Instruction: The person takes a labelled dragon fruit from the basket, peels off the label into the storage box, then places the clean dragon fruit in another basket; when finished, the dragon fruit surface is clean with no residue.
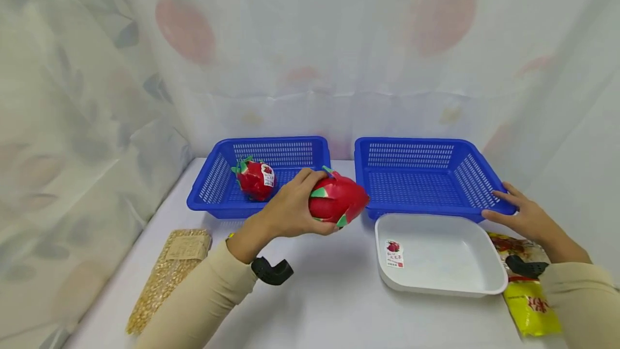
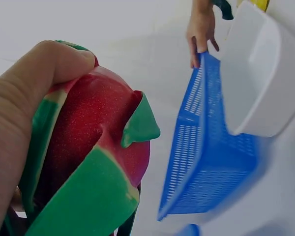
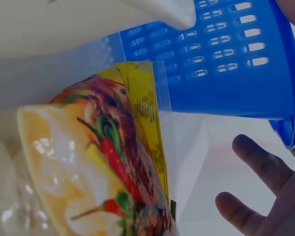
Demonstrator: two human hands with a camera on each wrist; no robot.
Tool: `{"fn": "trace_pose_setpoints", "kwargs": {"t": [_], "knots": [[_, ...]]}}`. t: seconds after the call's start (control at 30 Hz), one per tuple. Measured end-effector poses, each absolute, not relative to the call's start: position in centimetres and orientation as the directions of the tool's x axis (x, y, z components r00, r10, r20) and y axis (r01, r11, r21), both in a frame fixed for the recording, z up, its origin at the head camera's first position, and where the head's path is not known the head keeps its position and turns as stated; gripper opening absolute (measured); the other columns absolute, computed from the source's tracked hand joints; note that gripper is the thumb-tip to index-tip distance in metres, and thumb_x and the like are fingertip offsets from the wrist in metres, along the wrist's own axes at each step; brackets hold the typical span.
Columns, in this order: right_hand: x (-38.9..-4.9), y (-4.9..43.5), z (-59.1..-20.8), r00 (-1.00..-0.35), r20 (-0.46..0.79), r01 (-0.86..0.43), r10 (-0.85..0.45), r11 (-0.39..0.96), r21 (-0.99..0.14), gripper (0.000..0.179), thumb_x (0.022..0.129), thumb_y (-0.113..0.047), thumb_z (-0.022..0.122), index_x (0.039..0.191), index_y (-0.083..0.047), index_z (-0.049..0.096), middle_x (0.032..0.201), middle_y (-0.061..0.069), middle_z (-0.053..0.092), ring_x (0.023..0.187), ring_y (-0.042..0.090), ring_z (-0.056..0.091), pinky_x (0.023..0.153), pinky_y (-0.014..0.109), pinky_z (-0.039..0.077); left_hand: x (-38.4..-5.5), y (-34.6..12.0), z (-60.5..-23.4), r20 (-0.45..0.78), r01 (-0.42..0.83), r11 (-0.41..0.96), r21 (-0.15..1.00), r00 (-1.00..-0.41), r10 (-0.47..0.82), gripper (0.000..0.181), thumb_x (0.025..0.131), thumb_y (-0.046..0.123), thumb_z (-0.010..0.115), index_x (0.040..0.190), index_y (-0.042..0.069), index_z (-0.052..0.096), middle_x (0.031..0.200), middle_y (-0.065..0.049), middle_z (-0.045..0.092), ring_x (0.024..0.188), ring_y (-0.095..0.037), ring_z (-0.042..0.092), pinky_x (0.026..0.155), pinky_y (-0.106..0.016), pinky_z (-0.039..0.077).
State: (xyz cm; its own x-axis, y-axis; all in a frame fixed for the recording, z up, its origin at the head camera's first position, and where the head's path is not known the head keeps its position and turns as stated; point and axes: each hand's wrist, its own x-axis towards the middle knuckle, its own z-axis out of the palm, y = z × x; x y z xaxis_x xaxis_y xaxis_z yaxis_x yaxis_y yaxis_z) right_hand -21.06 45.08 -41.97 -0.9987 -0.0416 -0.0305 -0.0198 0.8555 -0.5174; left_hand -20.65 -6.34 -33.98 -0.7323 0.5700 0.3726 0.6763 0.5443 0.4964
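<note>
My left hand [image 1: 297, 211] grips a red dragon fruit [image 1: 341, 198] with green scales, held in the air between two blue baskets. In the left wrist view its thumb [image 2: 64, 61] presses on the fruit's red skin. A second dragon fruit [image 1: 255, 179] with a white label lies in the left blue basket [image 1: 218, 211]. At the right blue basket [image 1: 411, 187], my right hand [image 1: 525, 220] holds the front right corner, thumb and a finger about the rim. Two other fingers [image 3: 260, 162] spread away from the basket in the right wrist view.
A white tub [image 1: 441, 257] with a dragon fruit label stands before the right basket. Beside it lie a colourful food packet [image 3: 118, 157] and a yellow packet [image 1: 533, 306]. A clear bag of yellowish grains [image 1: 169, 268] lies at left. A patterned curtain [image 1: 310, 42] hangs behind.
</note>
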Motion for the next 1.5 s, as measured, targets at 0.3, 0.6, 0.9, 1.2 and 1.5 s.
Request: {"fn": "trace_pose_setpoints", "kwargs": {"t": [0.3,0.6,0.9,1.2,1.5], "knots": [[-20.8,45.2,-41.8,-0.999,-0.045,0.014,-0.012,0.842,-0.540,0.095,0.089,-0.051,0.059,0.146,0.010,0.015,0.152,0.031,-0.011,0.122,0.071,0.009,0.078,0.081,0.024,-24.1,-2.8,-30.6,0.413,0.724,0.545,0.424,-0.690,0.595,0.085,0.068,0.041,0.084,0.136,0.007,0.045,0.120,-0.005,0.050,0.106,-0.017,0.051,0.074,-0.027,0.054],[-20.7,44.5,-43.2,-0.999,-0.019,-0.025,-0.044,0.817,-0.577,0.091,0.094,-0.048,0.053,0.147,0.010,0.008,0.153,0.028,-0.017,0.126,0.068,0.000,0.081,0.082,0.019,-27.3,0.5,-31.4,0.319,0.662,0.557,0.501,-0.740,0.592,0.088,0.071,0.048,0.078,0.140,0.008,0.042,0.126,-0.006,0.047,0.108,-0.019,0.051,0.073,-0.025,0.053],[-20.6,44.5,-43.9,-0.999,0.023,-0.044,-0.038,0.806,-0.590,0.090,0.095,-0.048,0.053,0.148,0.008,0.006,0.154,0.026,-0.018,0.128,0.066,-0.002,0.085,0.082,0.015,-29.4,4.2,-33.2,0.247,0.633,0.570,0.524,-0.753,0.610,0.087,0.071,0.051,0.077,0.140,0.011,0.043,0.122,-0.004,0.049,0.105,-0.017,0.051,0.069,-0.022,0.052],[-21.1,44.4,-43.8,-0.999,0.022,-0.050,-0.046,0.797,-0.602,0.090,0.095,-0.047,0.054,0.149,0.007,0.006,0.154,0.026,-0.016,0.128,0.066,0.000,0.087,0.081,0.016,-30.8,10.3,-33.1,0.191,0.643,0.552,0.531,-0.725,0.661,0.088,0.072,0.049,0.078,0.143,0.014,0.039,0.125,-0.004,0.044,0.106,-0.014,0.047,0.068,-0.018,0.050],[-20.8,44.2,-43.7,-0.999,0.000,-0.032,-0.041,0.796,-0.605,0.090,0.095,-0.047,0.053,0.149,0.007,0.006,0.153,0.028,-0.016,0.126,0.068,0.004,0.085,0.079,0.023,-30.7,15.1,-36.0,0.134,0.625,0.557,0.547,-0.722,0.678,0.088,0.072,0.046,0.081,0.144,0.016,0.039,0.124,0.000,0.043,0.106,-0.009,0.045,0.066,-0.014,0.048]]}}
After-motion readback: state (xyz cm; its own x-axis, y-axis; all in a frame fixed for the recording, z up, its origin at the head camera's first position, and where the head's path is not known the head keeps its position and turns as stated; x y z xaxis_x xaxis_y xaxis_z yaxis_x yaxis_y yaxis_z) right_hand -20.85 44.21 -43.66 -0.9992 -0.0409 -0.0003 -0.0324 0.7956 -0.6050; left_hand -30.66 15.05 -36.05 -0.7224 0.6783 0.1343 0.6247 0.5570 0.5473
